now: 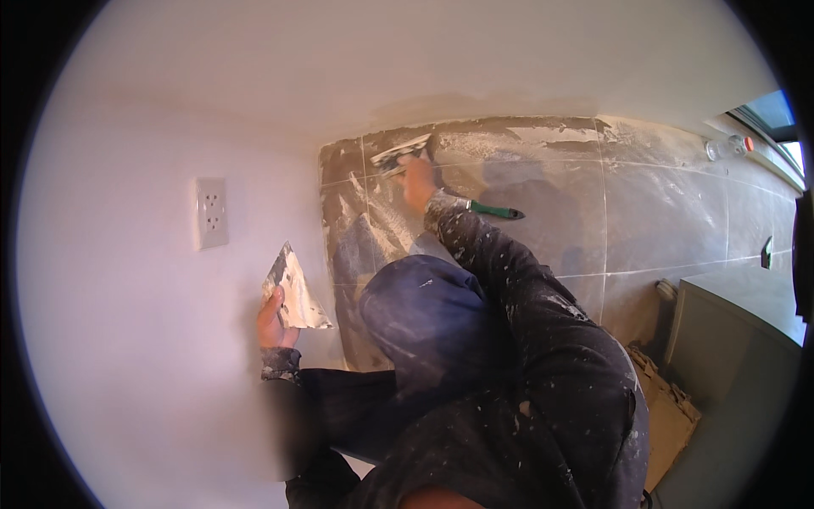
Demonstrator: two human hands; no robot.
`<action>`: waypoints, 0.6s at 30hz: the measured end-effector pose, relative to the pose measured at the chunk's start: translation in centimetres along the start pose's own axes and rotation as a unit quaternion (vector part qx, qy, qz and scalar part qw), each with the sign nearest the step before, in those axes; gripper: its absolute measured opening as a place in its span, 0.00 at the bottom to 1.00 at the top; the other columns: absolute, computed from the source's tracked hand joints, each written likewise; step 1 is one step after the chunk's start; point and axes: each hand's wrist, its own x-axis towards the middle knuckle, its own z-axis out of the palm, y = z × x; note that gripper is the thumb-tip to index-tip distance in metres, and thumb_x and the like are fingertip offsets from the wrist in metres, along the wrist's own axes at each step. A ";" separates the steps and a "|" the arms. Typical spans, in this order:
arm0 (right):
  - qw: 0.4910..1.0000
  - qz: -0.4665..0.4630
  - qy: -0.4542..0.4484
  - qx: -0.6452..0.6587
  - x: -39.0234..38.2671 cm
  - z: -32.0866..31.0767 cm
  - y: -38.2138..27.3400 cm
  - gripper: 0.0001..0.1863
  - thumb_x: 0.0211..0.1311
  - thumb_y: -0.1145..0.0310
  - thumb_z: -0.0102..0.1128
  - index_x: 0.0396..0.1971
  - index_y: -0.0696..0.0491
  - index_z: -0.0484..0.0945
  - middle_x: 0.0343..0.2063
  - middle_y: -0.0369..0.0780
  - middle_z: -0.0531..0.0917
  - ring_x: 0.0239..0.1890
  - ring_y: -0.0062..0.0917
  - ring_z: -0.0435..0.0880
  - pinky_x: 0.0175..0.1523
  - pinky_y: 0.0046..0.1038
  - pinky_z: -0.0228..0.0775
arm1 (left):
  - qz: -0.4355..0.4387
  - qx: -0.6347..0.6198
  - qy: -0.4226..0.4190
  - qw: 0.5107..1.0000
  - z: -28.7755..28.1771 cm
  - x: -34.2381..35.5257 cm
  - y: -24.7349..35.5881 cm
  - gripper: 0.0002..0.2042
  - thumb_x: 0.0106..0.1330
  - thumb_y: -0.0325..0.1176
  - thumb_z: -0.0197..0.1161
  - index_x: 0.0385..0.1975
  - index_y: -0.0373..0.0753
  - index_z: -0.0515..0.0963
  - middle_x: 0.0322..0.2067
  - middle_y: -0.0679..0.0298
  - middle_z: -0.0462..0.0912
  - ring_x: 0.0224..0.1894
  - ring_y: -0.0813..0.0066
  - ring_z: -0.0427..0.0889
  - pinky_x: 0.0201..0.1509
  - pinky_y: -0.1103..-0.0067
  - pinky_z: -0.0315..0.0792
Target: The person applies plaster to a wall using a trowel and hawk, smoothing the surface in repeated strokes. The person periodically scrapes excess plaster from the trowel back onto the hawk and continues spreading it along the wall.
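My left hand (pixel 271 318) grips a triangular putty knife (pixel 297 293) by its lower part. White putty coats much of its blade, which points upward beside the white wall. Reaching forward, my right hand (pixel 415 180) is closed on a wide filling knife (pixel 398 155) low at the far wall, near the edge of the grey floor tiles (pixel 560 229). Whitish smears lie on the tiles around it. Next to my right wrist lies a green-handled tool (pixel 496 209), its other end hidden by my sleeve. My bent knee (pixel 424 297) rises between my arms.
A white socket plate (pixel 212 214) is on the left wall. To the right stand a grey cabinet-like box (pixel 738 331) and torn cardboard (pixel 670 416). A clear bottle with a reddish cap (pixel 729 148) lies near the window (pixel 772 114) at the far right.
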 end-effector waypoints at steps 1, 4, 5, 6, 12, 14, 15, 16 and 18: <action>0.999 0.002 -0.019 0.031 1.0 -0.8 -0.3 0.35 0.57 0.80 0.53 0.65 0.56 0.52 0.57 0.48 0.67 0.55 0.36 0.73 0.57 0.39 0.74 | -0.002 0.005 0.012 1.000 -0.1 0.0 0.0 0.22 0.65 0.34 0.60 0.58 0.33 0.69 0.51 0.59 0.78 0.53 0.66 0.78 0.60 0.69 0.70; 0.999 -0.022 0.016 0.034 4.4 -2.7 -0.9 0.33 0.58 0.79 0.53 0.64 0.58 0.54 0.58 0.48 0.66 0.57 0.36 0.71 0.60 0.39 0.72 | -0.005 0.009 0.003 1.000 -0.3 0.1 0.0 0.22 0.65 0.34 0.60 0.57 0.33 0.69 0.50 0.59 0.78 0.52 0.66 0.78 0.59 0.69 0.70; 0.999 -0.014 0.014 0.048 5.5 -3.1 -1.0 0.32 0.58 0.78 0.54 0.64 0.59 0.55 0.58 0.47 0.65 0.57 0.37 0.70 0.60 0.39 0.72 | -0.004 0.011 -0.001 1.000 -0.2 0.1 0.1 0.22 0.65 0.34 0.60 0.57 0.33 0.69 0.50 0.60 0.78 0.51 0.66 0.78 0.58 0.69 0.71; 0.998 -0.010 0.002 0.061 6.5 -3.5 -1.0 0.31 0.59 0.77 0.54 0.63 0.59 0.56 0.58 0.47 0.65 0.58 0.37 0.70 0.60 0.39 0.72 | -0.002 0.013 -0.005 1.000 -0.1 0.1 0.1 0.22 0.65 0.34 0.60 0.57 0.33 0.69 0.49 0.60 0.78 0.50 0.66 0.78 0.58 0.69 0.71; 0.995 -0.085 -0.041 -0.038 11.7 -3.2 0.3 0.19 0.62 0.74 0.54 0.54 0.61 0.68 0.55 0.47 0.68 0.55 0.36 0.72 0.58 0.37 0.72 | -0.002 0.005 -0.013 1.000 0.3 0.0 0.2 0.22 0.65 0.34 0.60 0.57 0.33 0.69 0.49 0.60 0.79 0.50 0.66 0.78 0.58 0.68 0.71; 0.994 -0.073 -0.053 -0.062 12.7 -1.6 1.4 0.20 0.62 0.75 0.54 0.54 0.60 0.68 0.55 0.47 0.69 0.53 0.36 0.74 0.57 0.37 0.73 | -0.009 0.011 0.004 1.000 0.1 0.0 0.2 0.22 0.65 0.34 0.60 0.57 0.33 0.69 0.50 0.59 0.78 0.51 0.66 0.78 0.58 0.68 0.70; 0.993 -0.062 -0.058 -0.082 12.9 -0.1 2.4 0.21 0.61 0.75 0.54 0.55 0.59 0.66 0.55 0.47 0.69 0.52 0.36 0.75 0.56 0.37 0.73 | -0.007 0.013 0.003 1.000 -0.1 0.1 0.1 0.22 0.65 0.34 0.60 0.57 0.33 0.69 0.50 0.59 0.78 0.51 0.66 0.78 0.59 0.68 0.70; 0.991 -0.052 -0.063 -0.102 12.7 1.7 3.5 0.23 0.60 0.76 0.54 0.57 0.58 0.64 0.55 0.47 0.69 0.51 0.36 0.75 0.55 0.37 0.74 | -0.007 0.009 0.004 1.000 -0.2 0.2 0.0 0.22 0.65 0.35 0.60 0.57 0.33 0.69 0.50 0.59 0.78 0.51 0.66 0.78 0.59 0.68 0.70; 0.987 -0.028 -0.069 -0.142 11.0 5.2 5.2 0.27 0.59 0.77 0.54 0.60 0.56 0.60 0.56 0.47 0.68 0.50 0.36 0.76 0.53 0.37 0.74 | -0.005 0.006 0.003 1.000 -0.4 0.3 -0.1 0.22 0.65 0.35 0.60 0.57 0.33 0.69 0.50 0.59 0.78 0.52 0.66 0.78 0.59 0.68 0.70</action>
